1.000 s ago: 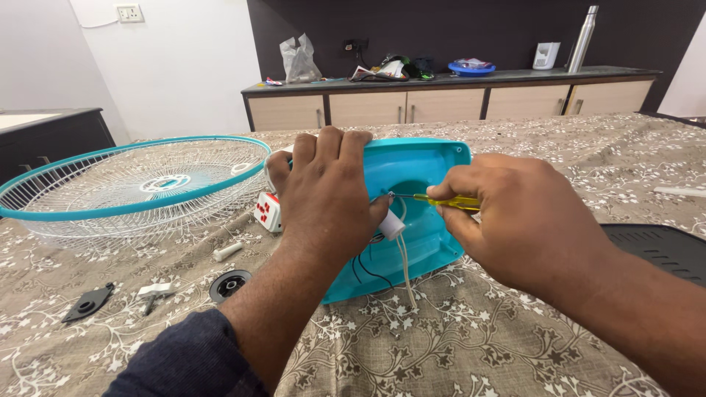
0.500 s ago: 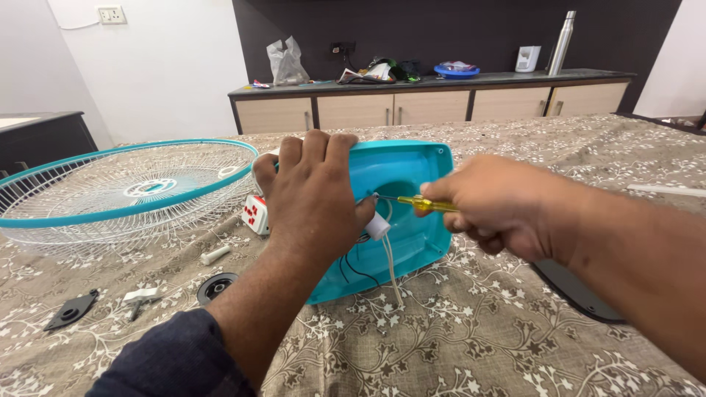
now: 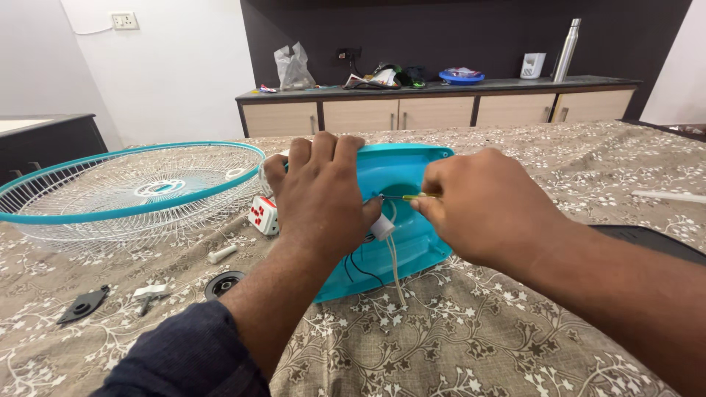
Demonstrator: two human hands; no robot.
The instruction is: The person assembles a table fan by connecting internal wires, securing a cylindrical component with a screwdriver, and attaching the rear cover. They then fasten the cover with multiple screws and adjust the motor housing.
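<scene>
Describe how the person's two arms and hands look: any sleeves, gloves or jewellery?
The left hand is bare, with no glove, and no ring shows on its fingers. A dark navy sleeve covers that forearm low down. The right hand is also bare; its forearm shows no sleeve, watch or band.

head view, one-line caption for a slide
Left hand steadies a teal fan housing while right hand works a screwdriver inside.

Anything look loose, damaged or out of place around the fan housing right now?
No damage shows. The teal housing lies open with wires trailing out, and small parts lie scattered on the bedcover beside the grille.
</scene>
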